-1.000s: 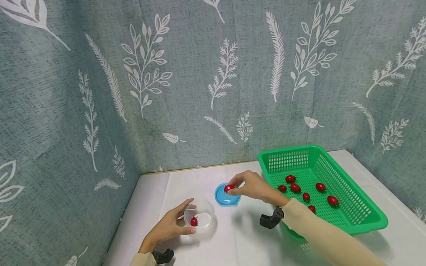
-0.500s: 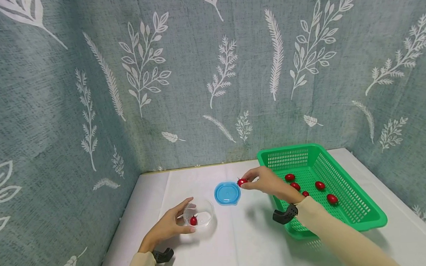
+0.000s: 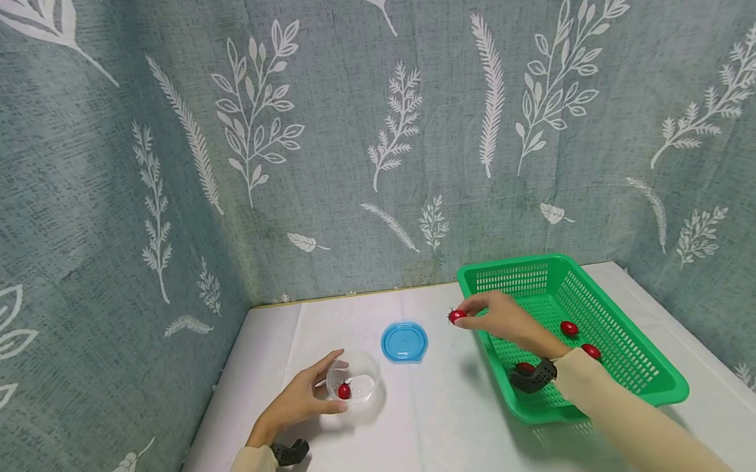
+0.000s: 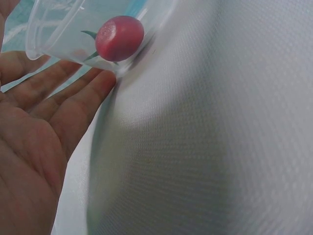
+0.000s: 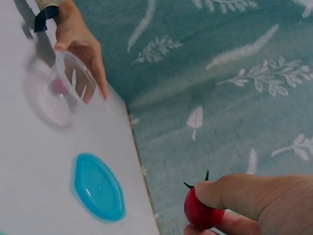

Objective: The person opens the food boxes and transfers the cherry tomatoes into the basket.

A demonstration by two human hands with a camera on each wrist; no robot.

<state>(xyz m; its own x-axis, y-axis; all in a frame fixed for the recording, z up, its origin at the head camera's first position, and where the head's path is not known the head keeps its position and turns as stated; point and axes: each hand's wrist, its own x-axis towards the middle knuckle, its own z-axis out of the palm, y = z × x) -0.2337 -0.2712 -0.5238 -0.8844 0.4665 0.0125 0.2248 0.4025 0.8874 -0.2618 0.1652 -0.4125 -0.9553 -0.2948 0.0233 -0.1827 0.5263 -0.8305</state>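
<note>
My left hand [image 3: 309, 394] holds a round clear plastic container [image 3: 366, 369] on the white table, its thumb on the near side and fingers on the far side. Inside lies one red cherry tomato [image 4: 120, 38] with green sepals. Between thumb and fingertips, my right hand [image 3: 498, 319] pinches another cherry tomato [image 5: 199, 210], green sepals showing at its end. This hand is raised over the left rim of the green basket [image 3: 636, 344], with the tomato just outside that rim. A blue lid [image 3: 404, 343] lies on the table between the container and the basket.
More red tomatoes [image 3: 568, 328] lie in the perforated basket, partly hidden by my right forearm. Patterned grey-green cloth [image 3: 349, 160] hangs behind and to the left of the white tabletop [image 3: 387, 447].
My right hand has moved right with its cherry tomato, from above the blue lid to the basket's left rim. My left hand and the container have stayed in place.
</note>
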